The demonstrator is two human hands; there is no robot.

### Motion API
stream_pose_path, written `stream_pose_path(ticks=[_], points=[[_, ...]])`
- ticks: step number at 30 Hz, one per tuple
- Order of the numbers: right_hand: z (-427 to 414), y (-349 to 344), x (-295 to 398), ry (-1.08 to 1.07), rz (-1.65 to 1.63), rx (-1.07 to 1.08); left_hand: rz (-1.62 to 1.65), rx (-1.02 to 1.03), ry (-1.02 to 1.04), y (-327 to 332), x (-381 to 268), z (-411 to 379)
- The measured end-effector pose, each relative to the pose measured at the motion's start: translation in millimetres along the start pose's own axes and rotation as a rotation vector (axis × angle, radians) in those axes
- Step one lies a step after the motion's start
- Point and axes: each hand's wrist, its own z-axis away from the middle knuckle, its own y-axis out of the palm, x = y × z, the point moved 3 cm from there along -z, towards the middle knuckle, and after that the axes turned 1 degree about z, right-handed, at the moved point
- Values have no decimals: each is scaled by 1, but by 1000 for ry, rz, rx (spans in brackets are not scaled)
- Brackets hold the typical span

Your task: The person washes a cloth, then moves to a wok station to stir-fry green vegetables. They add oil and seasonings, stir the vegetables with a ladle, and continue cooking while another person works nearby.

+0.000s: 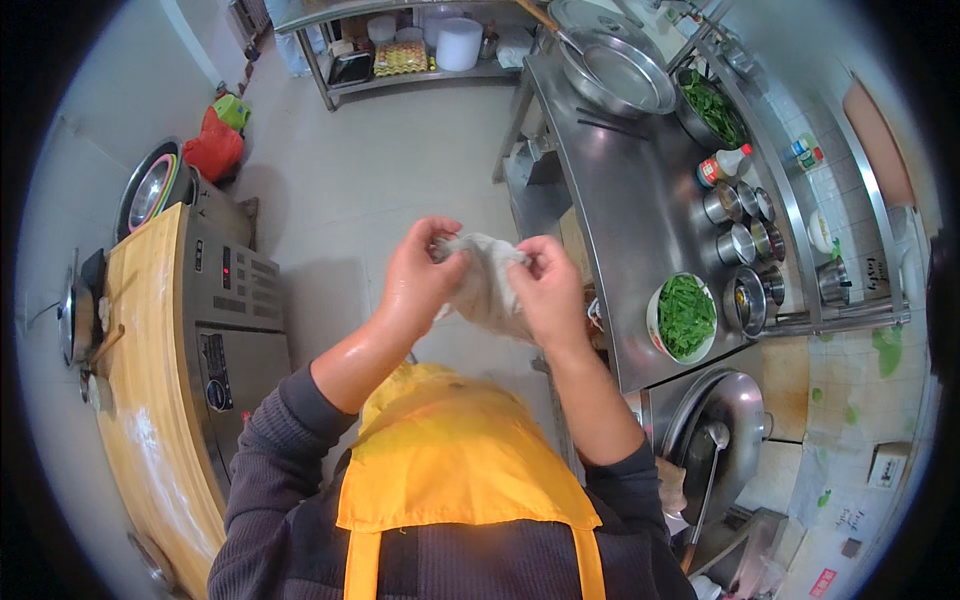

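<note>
A pale grey cloth (486, 289) hangs between my two hands over the floor, in front of the yellow apron (465, 457). My left hand (426, 266) grips its left upper edge between thumb and fingers. At the other side, my right hand (547, 281) pinches the cloth's right upper corner. The steel worktable (607, 202) is nearest to my right hand. On it stands a bowl of cut green vegetables (686, 316), with several small steel pots (735, 244) behind it.
To the right below is a wok (731, 427) with a ladle (709, 480). A large steel basin (619, 79) and a sauce bottle (724, 165) stand on the worktable. A wooden countertop (142, 390) runs along the left. At the back, a steel shelf (420, 76) holds an egg tray (400, 58).
</note>
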Motion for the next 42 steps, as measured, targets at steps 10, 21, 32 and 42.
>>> stream_pose_path(ticks=[10,21,32,42], points=[[-1,66,10,-285,115,-101,305,325,53,-29,4,-5],[-10,57,11,-90,-136,167,-389,246,464,-90,23,-41],[8,5,9,-92,-44,219,-88,640,32,-75,13,-30],[-51,-17,90,254,-760,334,645,513,-139,-41,-110,-49]])
